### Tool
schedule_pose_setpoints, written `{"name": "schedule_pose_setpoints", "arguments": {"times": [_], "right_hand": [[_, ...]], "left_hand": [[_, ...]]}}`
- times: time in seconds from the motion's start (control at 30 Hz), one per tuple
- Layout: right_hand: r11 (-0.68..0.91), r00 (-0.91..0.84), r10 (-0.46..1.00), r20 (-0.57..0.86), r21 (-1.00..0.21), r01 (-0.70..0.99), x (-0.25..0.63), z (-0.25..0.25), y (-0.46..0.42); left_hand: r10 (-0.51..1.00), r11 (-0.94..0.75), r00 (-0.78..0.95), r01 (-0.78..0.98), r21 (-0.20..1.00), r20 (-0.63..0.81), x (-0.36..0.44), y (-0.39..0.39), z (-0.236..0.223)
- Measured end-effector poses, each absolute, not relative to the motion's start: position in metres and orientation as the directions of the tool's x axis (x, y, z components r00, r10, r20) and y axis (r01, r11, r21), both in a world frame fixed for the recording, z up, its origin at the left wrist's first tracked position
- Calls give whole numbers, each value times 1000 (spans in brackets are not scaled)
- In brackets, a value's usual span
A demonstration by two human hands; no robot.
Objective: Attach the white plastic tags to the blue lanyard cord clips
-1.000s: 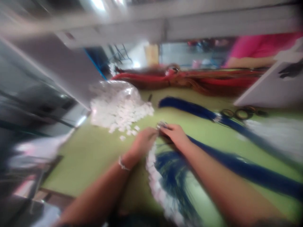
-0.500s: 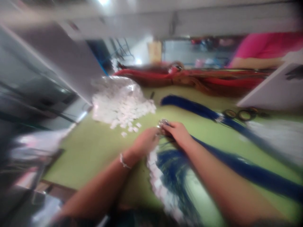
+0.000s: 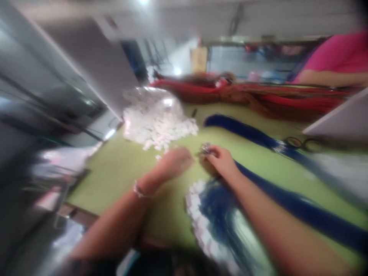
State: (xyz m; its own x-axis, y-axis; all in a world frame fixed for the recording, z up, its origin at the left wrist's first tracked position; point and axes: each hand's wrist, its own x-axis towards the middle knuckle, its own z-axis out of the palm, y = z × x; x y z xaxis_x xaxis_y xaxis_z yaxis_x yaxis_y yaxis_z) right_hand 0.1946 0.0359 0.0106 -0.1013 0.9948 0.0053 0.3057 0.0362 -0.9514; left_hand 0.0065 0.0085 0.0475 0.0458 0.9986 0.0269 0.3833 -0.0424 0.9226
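The whole view is smeared by motion. My left hand hovers over the green table, fingers curled, just left of my right hand. My right hand is closed on a small bunch of metal pieces at the end of blue cords. A fan of blue cords with white tags lies below both hands. A heap of small white pieces, spilling from a clear bag, sits just beyond my left hand.
Long blue cord bundles run across the table to the right. Red and brown cord bundles lie along the far edge. A person in a pink top sits at the far right. Dark rings and a white board lie right.
My hands have come slightly apart, the left drawing away from the metal pieces. The view has swung so everything sits further right.
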Motion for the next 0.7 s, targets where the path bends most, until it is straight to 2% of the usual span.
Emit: {"name": "schedule_pose_setpoints", "arguments": {"times": [0.07,0.17,0.23,0.33,0.4,0.47,0.57,0.63,0.7], "right_hand": [[36,-102,995,3,-945,326,193,11,35],[22,-140,990,-28,-938,346,193,13,34],[21,-138,990,-30,-933,359,194,15,35],[27,-116,993,-20,-923,384,195,15,37],[22,-100,995,-18,-923,384,195,14,37],[25,-92,996,-9,-928,370,195,14,37],[46,-104,994,10,-935,352,196,14,36],[51,-109,994,14,-938,344,195,15,35],[58,-115,993,19,-939,338,194,17,35]], "left_hand": [[975,-127,-64,631,765,215,-14,32,39],[960,-157,-21,785,600,279,-29,53,19],[967,-175,31,803,570,253,-31,59,8],[968,-184,41,785,591,246,-27,58,6],[963,-185,7,742,644,269,-23,52,12],[964,-147,-76,650,745,256,-16,44,18],[992,44,-124,388,921,5,-2,32,22],[984,178,-16,198,964,-178,7,25,20],[968,230,87,62,971,-235,14,21,16]]}}
